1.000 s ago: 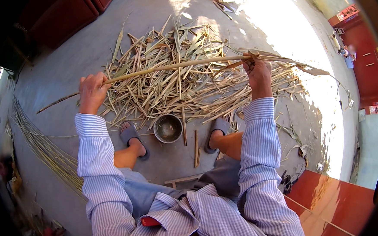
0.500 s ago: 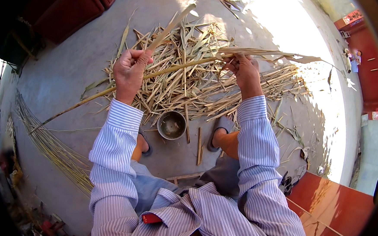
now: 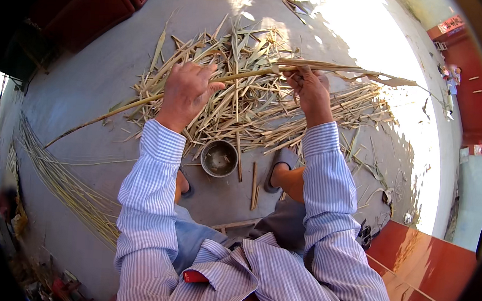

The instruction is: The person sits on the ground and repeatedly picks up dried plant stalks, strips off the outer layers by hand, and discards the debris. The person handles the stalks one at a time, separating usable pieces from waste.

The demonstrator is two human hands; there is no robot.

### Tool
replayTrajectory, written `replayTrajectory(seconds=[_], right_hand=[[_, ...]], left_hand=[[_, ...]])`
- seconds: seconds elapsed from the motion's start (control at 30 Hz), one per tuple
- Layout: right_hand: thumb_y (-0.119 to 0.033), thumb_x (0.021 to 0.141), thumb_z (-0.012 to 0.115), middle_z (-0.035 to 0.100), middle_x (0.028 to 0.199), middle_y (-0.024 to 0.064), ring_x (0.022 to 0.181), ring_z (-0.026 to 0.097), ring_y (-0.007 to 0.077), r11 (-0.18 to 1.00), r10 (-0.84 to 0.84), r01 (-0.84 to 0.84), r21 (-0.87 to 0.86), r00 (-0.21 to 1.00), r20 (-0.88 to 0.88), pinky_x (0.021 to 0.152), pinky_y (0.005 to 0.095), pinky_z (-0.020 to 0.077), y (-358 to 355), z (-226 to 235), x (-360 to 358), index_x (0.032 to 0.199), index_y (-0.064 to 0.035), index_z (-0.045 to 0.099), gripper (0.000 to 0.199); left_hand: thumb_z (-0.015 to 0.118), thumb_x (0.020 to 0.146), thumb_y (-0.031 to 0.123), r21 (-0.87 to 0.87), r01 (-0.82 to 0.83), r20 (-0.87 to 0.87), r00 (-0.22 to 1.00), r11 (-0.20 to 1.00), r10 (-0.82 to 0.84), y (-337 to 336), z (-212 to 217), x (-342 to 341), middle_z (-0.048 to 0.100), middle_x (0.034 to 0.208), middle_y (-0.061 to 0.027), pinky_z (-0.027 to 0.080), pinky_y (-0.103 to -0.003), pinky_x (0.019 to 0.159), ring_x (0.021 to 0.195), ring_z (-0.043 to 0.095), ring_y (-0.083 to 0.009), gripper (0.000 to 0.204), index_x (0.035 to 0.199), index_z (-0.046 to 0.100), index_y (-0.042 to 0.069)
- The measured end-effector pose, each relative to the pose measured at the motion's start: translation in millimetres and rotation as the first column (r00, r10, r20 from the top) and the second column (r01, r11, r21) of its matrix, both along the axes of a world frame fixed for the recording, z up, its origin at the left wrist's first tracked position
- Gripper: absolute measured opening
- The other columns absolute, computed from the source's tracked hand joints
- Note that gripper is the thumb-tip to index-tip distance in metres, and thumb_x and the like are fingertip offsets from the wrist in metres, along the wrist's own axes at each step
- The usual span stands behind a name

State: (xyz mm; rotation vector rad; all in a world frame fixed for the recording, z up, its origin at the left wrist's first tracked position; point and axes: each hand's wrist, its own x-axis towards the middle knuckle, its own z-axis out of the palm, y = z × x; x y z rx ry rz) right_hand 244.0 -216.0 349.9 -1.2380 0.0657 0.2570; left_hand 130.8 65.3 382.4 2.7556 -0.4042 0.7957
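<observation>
A long thin dry stalk (image 3: 116,108) slants across in front of me, its dark thin end far out to the left. My right hand (image 3: 312,94) is closed round its leafy end, where dry leaves (image 3: 380,77) trail off to the right. Over the middle of the stalk is my left hand (image 3: 186,93), thumb and fingers apart with a gap between them. It hides a short stretch of the stalk, and whether it touches it cannot be made out. Below both hands lies a heap of cut stalks and dry leaf strips (image 3: 244,101).
A round metal bowl (image 3: 219,158) stands between my feet. Long thin stripped stems (image 3: 67,187) lie in a bundle at the left. Short stalk pieces (image 3: 255,187) rest near my right foot. Red-brown panels (image 3: 424,266) are at the lower right, dark red furniture (image 3: 86,14) at the upper left.
The pale leaf strip pinched in my left hand has gone from it. That hand has moved right and opened over the stalk. My right hand keeps its place.
</observation>
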Motion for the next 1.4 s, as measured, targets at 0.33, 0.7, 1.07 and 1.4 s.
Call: replayTrajectory(seconds=[0.33,0.7,1.07,1.4], right_hand=[[-0.019,0.097,0.054,0.070,0.087,0.0097,0.070,0.067,0.0163,0.905,-0.406,0.419,0.068,0.901,-0.151,0.052,0.0219,0.0498,-78.1,-7.5,34.4,0.097,-0.0054,0.058,0.014],[-0.019,0.099,0.053,0.067,0.094,0.0098,0.083,0.066,0.0178,0.671,-0.680,0.657,0.344,0.730,-0.069,0.066,0.0267,0.0569,-229.5,-51.0,53.6,0.100,0.0005,0.060,0.021],[-0.021,0.095,0.062,0.070,0.094,0.0122,0.082,0.070,0.0188,0.999,-0.024,0.026,0.032,0.998,-0.058,0.062,0.0254,0.0583,-66.9,16.1,-15.8,0.104,-0.0011,0.061,0.022],[-0.019,0.096,0.060,0.070,0.099,0.0117,0.088,0.070,0.0188,0.991,0.099,-0.105,0.085,0.993,0.065,0.072,0.0251,0.0581,-18.8,38.9,-29.5,0.109,-0.0004,0.061,0.023]], left_hand=[[0.074,0.074,0.019,0.224,-0.382,-0.353,0.825,0.897,0.440,133.4,-36.5,-52.3,0.062,0.071,-0.0075,0.040,-0.043,0.075,0.077,0.060,-0.0277,0.015,0.078,0.062,0.012],[0.076,0.072,0.018,0.176,-0.488,-0.369,0.772,0.855,0.517,189.3,-57.5,-95.3,0.061,0.074,-0.0085,0.041,-0.043,0.074,0.080,0.059,-0.0299,0.020,0.080,0.060,0.010],[0.075,0.073,0.022,-0.003,-0.155,-0.378,0.915,0.988,0.142,78.2,-10.4,-40.9,0.065,0.078,-0.0064,0.038,-0.039,0.072,0.080,0.060,-0.0258,0.023,0.087,0.062,0.010],[0.076,0.081,0.014,-0.748,-0.189,-0.423,0.875,0.636,-0.237,1.7,-27.2,-6.7,0.070,0.080,-0.0069,0.050,-0.026,0.063,0.069,0.063,-0.0123,0.021,0.095,0.068,0.001]])
